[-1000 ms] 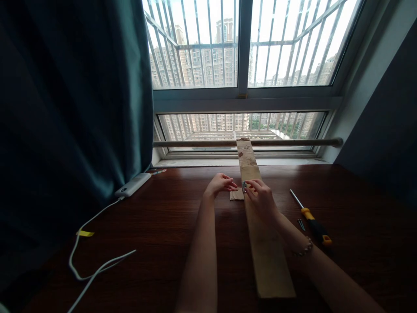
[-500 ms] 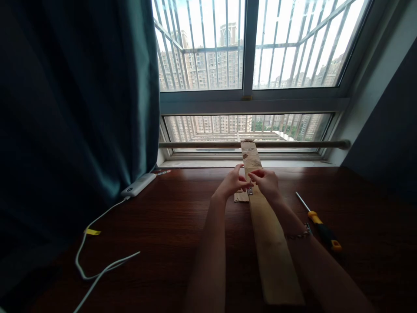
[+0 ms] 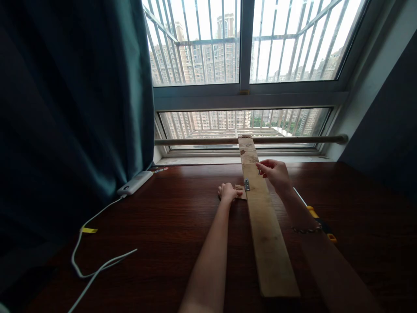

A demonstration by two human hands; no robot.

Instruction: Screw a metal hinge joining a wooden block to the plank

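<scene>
A long wooden board (image 3: 269,234) runs away from me across the desk. On its left edge sits a small metal hinge (image 3: 246,184). Just right of the board's far part, my right hand (image 3: 275,174) is raised in a pinch, closed on a thin, short metal piece that looks like a screw (image 3: 259,172). To the left of the board, my left hand (image 3: 228,192) rests low on the desk. Its fingers are apart, and the thumb touches a brown cardboard piece (image 3: 241,194) beside the board.
A yellow-and-black screwdriver (image 3: 312,212) lies to the right, partly behind my right forearm. At left are a white power strip (image 3: 135,182) and a white cable (image 3: 76,256) with a yellow tag (image 3: 89,230). A rail (image 3: 293,140) crosses before the window, at the board's far end.
My hands have moved apart from over the hinge. The left went down and left to the cardboard; the right lifted off to the right with the screw, uncovering the hinge.
</scene>
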